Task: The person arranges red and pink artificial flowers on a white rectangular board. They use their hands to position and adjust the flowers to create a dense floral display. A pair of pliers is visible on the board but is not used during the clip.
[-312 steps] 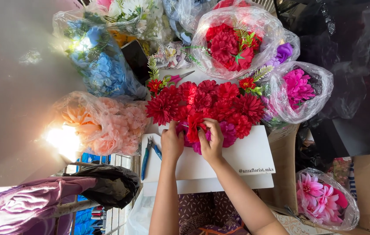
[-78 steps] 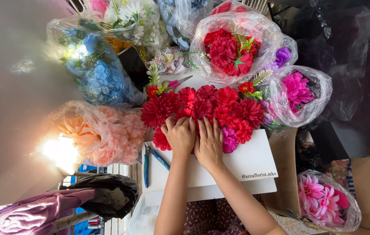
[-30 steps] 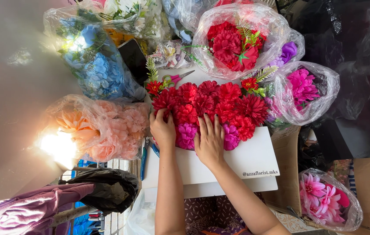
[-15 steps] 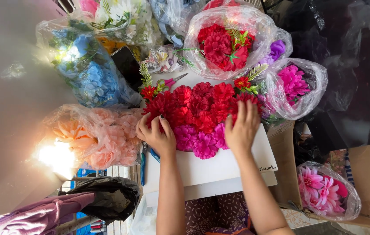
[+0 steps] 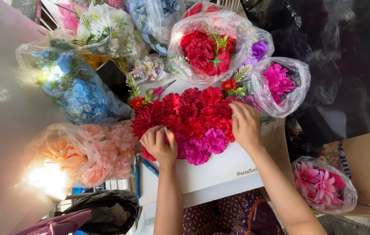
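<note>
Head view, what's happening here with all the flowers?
A person is working on a cluster of red flowers and magenta flowers set on a white board. The left hand presses at the cluster's lower left edge; the right hand touches its right edge. Bags of flowers surround the board, and scissors lie above the cluster.

Left hand (image 5: 159, 143): fingers on the near-left edge of the flower cluster (image 5: 189, 122).
Right hand (image 5: 246, 126): fingertips on the cluster's right edge.
Cluster: lies on the board (image 5: 211, 172), between the two hands.
Scissors (image 5: 159, 91): beyond the left fingers, behind the cluster.
Bagged flowers (image 5: 85, 154): left of the left fingers.
Bagged bunch (image 5: 280, 85): just beyond the right fingers, possibly touching the cluster.
</note>
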